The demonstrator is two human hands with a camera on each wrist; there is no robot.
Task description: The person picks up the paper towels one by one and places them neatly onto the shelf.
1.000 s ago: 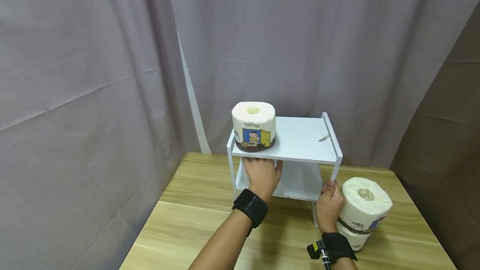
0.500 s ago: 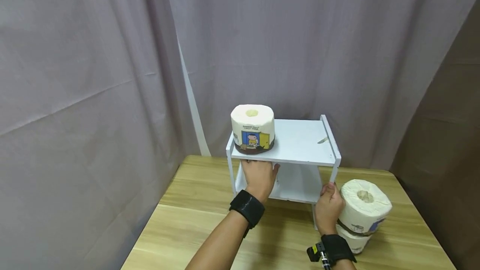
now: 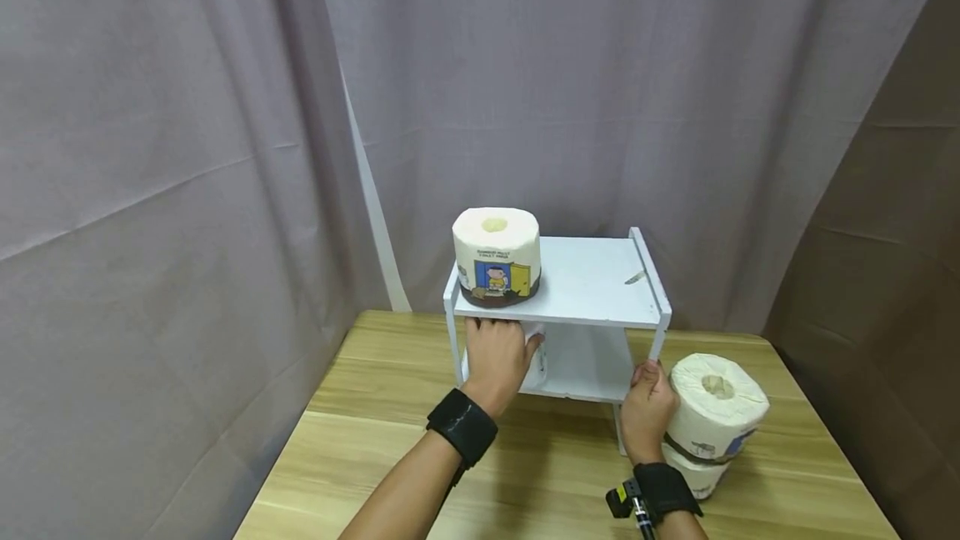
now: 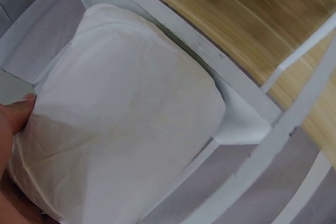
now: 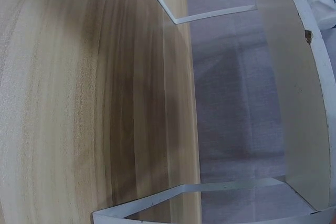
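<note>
In the head view my left hand (image 3: 495, 357) reaches between the two levels of a white two-tier rack (image 3: 592, 277). It grips a wrapped toilet paper roll (image 4: 131, 114) on the lower shelf; thumb and fingers are at its near end in the left wrist view. From the head, only a strip of that roll shows beside the thumb. My right hand (image 3: 647, 411) holds the rack's right front leg. Another toilet paper roll (image 3: 497, 261), with a cartoon print, stands upright at the left of the top shelf.
Two stacked toilet paper rolls (image 3: 716, 407) stand on the wooden table (image 3: 375, 440) just right of my right hand. Grey curtains (image 3: 525, 90) hang behind and at the left. The rack's thin metal legs (image 5: 157, 200) frame the space under the lower shelf.
My left hand has shifted slightly left inside the rack, and part of the gripped roll now shows right of it. My right hand stays on the leg. The head view has drifted slightly.
</note>
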